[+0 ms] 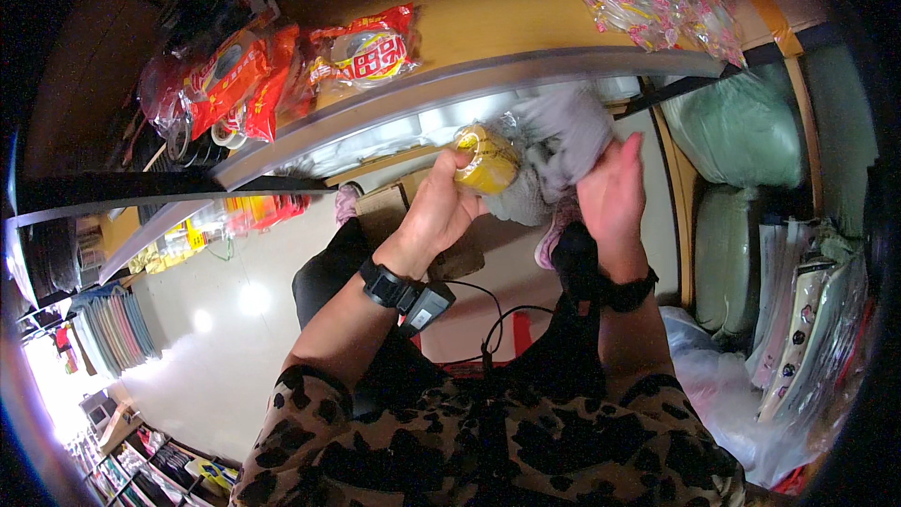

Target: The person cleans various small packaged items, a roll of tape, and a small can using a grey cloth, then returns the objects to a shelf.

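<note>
Near shelf (488, 14), yellow tape roll (490, 161) is being gripped by left hand (437, 205), grey cloth (571, 127) touched by right hand (614, 195), grip unclear; set-down seemingly pending.

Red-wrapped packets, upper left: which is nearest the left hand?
The rightmost packet: it lies closest to the left hand; the other red ones bunch farther left.

Glare spots the pale floor (221, 347); the grey bundle (568, 127) blurs; dark edges bend.
</note>
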A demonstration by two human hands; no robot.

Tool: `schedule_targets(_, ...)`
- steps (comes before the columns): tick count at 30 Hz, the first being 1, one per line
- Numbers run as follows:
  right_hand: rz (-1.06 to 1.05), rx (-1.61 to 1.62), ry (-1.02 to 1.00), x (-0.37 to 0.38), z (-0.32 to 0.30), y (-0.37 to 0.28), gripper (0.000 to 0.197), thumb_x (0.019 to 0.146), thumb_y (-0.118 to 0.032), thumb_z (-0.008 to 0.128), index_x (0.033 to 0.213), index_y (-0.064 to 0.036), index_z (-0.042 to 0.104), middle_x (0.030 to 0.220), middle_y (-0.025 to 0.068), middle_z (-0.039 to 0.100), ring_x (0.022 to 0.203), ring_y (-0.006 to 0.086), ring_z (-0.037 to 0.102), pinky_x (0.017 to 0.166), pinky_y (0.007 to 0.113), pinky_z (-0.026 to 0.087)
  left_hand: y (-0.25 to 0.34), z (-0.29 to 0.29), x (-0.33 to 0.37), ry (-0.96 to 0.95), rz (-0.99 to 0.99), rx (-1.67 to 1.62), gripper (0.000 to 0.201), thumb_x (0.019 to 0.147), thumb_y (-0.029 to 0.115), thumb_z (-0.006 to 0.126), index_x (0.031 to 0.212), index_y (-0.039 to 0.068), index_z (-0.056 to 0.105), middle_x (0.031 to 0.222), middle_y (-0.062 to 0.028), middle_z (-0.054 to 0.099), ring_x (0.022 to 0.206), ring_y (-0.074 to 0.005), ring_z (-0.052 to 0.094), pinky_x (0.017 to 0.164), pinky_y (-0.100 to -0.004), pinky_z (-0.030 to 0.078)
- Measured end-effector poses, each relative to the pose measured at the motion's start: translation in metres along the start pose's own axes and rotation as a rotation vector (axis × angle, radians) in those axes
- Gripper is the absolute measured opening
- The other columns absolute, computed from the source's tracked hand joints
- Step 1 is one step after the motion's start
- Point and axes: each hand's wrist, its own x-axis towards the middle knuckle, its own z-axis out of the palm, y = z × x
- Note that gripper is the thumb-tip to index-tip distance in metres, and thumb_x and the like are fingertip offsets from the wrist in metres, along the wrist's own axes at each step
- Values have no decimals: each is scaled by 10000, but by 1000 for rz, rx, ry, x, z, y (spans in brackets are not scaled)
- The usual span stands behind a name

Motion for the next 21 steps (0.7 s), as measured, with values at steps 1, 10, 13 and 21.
schedule_targets(1,10,-48,-213,-5,7,-1,427,859,-359,459,1135,-33,475,1164,78,495,1051,202,460,923,337,333,-2,-3,3,21,5,-4,375,880,277,346,1147,23,418,1107,-98,515,976,-184,521,815,-309,449)
schedule_targets(10,-485,-1374,-284,0,24,21,563,695,-283,647,1193,-122,437,1158,148,447,1038,333,437,867,432,358,-13,-5,-2,27,70,52,390,919,355,328,1112,32,431,1094,-74,502,985,-185,507,856,-323,439)
schedule_targets(13,-445,-1253,-323,4,21,24,504,750,-294,594,1197,-119,442,1110,155,465,1005,331,451,854,419,368,-14,-12,-2,55,83,112,388,917,353,341,1109,29,432,1087,-73,504,1004,-180,492,879,-321,415)
schedule_targets(21,-312,-961,-127,11,-3,42,332,885,-293,426,1071,-40,535,1000,138,520,913,262,496,824,355,385,-4,-13,-5,-49,157,656,419,838,191,391,1199,-22,380,1070,-113,511,1008,-176,459,875,-282,362)
